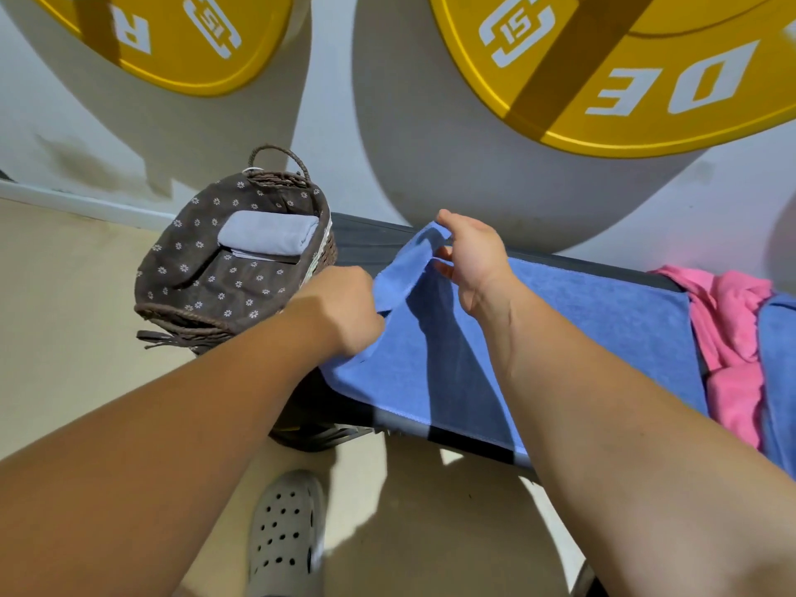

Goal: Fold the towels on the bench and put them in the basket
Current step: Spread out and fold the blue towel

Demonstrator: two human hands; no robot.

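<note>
On the head view, you have one grey towel done: a soft, flat pad lying in the woven, cloth-lined basket at the end of the bench. The blue towel, limp terry, lies spread on the bench; your left hand grips its near corner and your right hand pinches the raised far corner. A crumpled pink towel and a second blue towel lie beside it unfolded

A blue cloth towel lies on the dark bench, a pink towel at its right; left stands a brown wicker basket holding a folded grey towel.
</note>
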